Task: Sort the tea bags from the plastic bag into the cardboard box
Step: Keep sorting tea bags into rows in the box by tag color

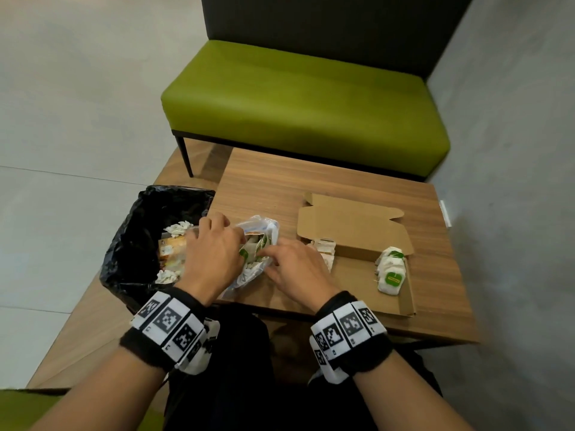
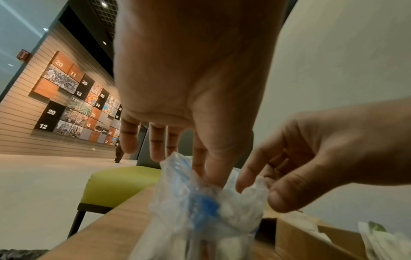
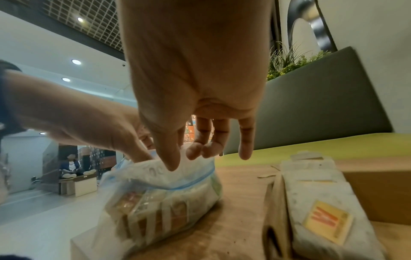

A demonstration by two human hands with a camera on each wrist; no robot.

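- Partly done, I judge: a green-tagged stack of tea bags (image 1: 391, 272) lies at the right end of the cardboard box (image 1: 354, 223); yellow-tagged ones (image 3: 327, 209) sit at its left end.
- The plastic bag (image 1: 253, 248), near the table's (image 1: 273, 181) left edge, still holds many.
- Left hand (image 1: 211, 247) and right hand (image 1: 295, 270) each pinch the bag's mouth, close together.

Green bench (image 1: 305, 98) against dark backrest, pale floor (image 1: 62, 88), slatted wall with numbered photo panels (image 2: 73, 98), possibly team pictures.
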